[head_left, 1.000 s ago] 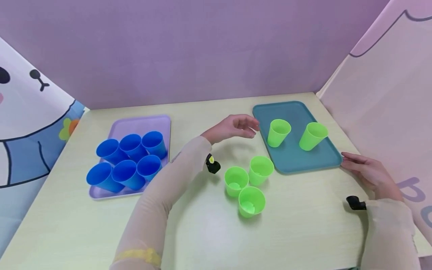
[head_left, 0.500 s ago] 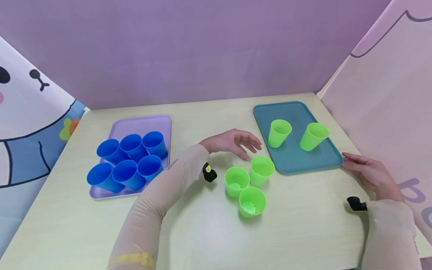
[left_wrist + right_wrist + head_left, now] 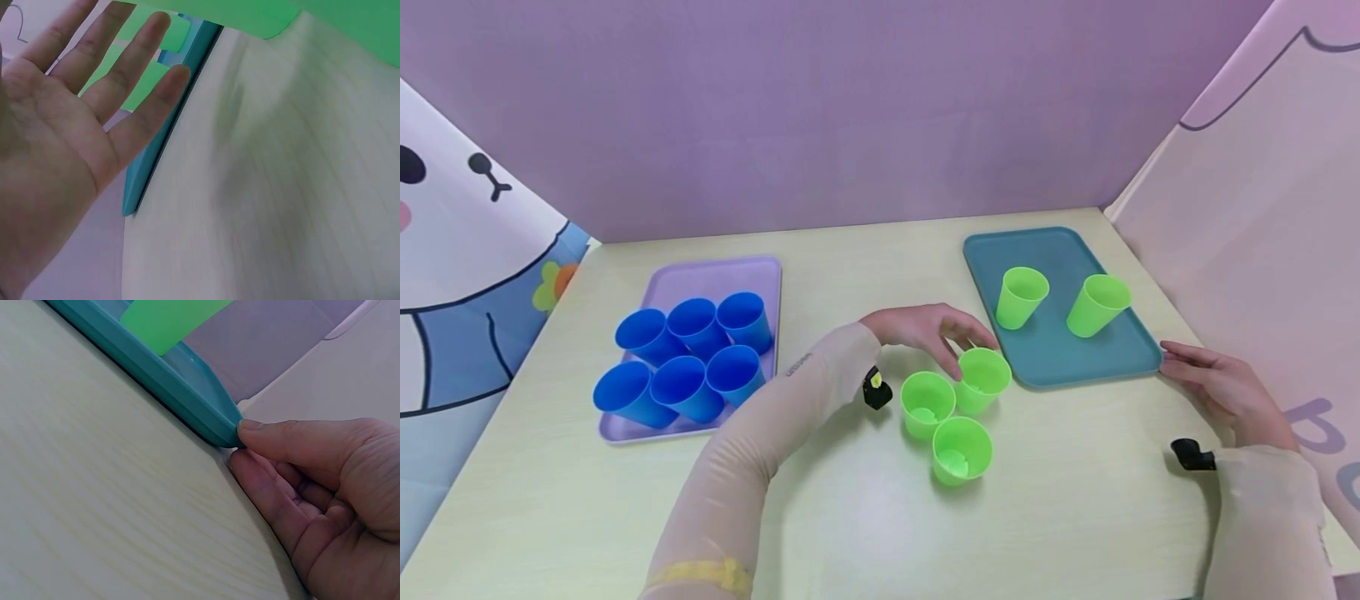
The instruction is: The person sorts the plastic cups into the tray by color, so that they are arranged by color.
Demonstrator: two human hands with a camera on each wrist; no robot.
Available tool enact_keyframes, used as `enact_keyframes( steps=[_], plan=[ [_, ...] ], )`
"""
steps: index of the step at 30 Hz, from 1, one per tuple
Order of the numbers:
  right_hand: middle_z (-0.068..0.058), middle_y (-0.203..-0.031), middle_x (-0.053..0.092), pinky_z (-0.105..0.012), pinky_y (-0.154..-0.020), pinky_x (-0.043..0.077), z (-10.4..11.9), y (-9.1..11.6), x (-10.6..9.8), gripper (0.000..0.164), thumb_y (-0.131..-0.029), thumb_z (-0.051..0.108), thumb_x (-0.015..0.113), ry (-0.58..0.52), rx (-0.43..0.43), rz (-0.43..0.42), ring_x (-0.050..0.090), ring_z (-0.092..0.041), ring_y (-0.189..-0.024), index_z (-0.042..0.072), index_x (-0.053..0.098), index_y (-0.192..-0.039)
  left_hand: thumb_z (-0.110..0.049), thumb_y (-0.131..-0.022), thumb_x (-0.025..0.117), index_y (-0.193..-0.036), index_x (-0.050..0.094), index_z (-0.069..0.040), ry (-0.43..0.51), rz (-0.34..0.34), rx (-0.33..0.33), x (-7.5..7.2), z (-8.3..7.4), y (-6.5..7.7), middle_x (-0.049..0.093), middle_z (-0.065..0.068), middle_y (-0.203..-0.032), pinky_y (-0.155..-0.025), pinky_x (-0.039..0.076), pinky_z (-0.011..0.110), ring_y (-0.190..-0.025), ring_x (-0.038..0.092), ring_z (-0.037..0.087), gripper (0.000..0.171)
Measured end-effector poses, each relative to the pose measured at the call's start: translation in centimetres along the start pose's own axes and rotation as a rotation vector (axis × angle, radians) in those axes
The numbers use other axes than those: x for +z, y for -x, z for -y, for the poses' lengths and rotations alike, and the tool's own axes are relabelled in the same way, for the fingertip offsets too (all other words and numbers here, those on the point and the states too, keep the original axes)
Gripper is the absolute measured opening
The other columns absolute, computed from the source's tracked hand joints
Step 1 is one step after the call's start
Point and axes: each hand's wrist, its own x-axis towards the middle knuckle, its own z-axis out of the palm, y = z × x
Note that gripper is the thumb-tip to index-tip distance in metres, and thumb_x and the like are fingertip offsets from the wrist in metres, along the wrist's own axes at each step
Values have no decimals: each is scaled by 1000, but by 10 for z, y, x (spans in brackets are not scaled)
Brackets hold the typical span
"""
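My left hand reaches over the far-left side of a light green cup, thumb by its near-left rim and fingers behind it. In the left wrist view those fingers are fairly straight and spread; whether they touch the cup is unclear. That cup stands upright on the table in a cluster with two more green cups, one at left and one nearer. At the right, my right hand pinches the near-right corner of a teal tray, thumb against its edge and forefinger just under it.
Two green cups, one at left and one at right, stand on the teal tray. At the left, a lilac tray carries several blue cups. A purple wall bounds the table's back, with printed cloth at both sides.
My left hand has moved from beside the teal tray's left edge toward me, down to the farthest cup of the green cluster. The right hand stays at the tray corner.
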Motion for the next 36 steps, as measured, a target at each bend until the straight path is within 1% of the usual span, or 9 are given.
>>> enact_keyframes(
  steps=[3, 7, 13, 19, 28, 33, 36],
  plan=[
    [21, -100, 69, -11, -73, 53, 0, 0, 0, 34, -91, -4, 68, -4, -2, 3, 63, 7, -89, 27, 80, -97, 1, -80, 81, -140, 54, -2, -4, 33, -7, 1, 0, -4, 62, 2, -132, -101, 49, 36, -120, 57, 21, 66],
    [21, -100, 70, -11, -73, 53, 0, 0, 0, 35, -91, -4, 69, -4, -2, 1, 63, 8, -89, 28, 80, -97, 2, -78, 82, -139, 55, -2, 11, 60, -10, 2, 2, -8, 64, 2, -127, -101, 49, 36, -119, 56, 21, 67],
    [22, -100, 70, -11, -73, 53, 0, 0, 1, 35, -91, -5, 68, -1, -4, -7, 62, 8, -89, 28, 81, -96, 4, -77, 82, -138, 55, 0, 27, 66, -15, 4, 2, -9, 64, 4, -126, -101, 49, 36, -120, 56, 21, 67],
    [22, -100, 69, -11, -73, 53, 1, 1, 1, 35, -92, -4, 67, 2, -2, 4, 63, 8, -89, 29, 80, -97, 5, -77, 82, -138, 55, 0, 1, 58, -18, 4, 0, -10, 64, 6, -126, -100, 50, 36, -119, 57, 21, 66],
    [23, -101, 68, -11, -74, 53, 2, 2, 1, 34, -94, -1, 66, 23, 3, 16, 63, 8, -90, 30, 80, -98, 2, -77, 83, -136, 57, 0, -75, -9, 11, -4, -5, -17, 65, 5, -125, -96, 52, 34, -115, 60, 19, 64],
    [19, -102, 69, -12, -75, 53, 1, 0, -1, 37, -95, -5, 62, -5, -14, 36, 65, 6, -91, 27, 80, -99, 2, -77, 83, -137, 56, 0, -126, -61, 12, -7, -13, -24, 63, 7, -130, -98, 51, 31, -114, 60, 17, 65],
    [17, -101, 70, -12, -75, 54, 0, 0, -2, 38, -95, -6, 61, -21, -16, 41, 65, 4, -91, 26, 80, -100, 2, -77, 83, -137, 55, 1, -132, -99, 10, -7, -19, -30, 60, 9, -134, -99, 50, 30, -115, 60, 16, 66]
  ],
)
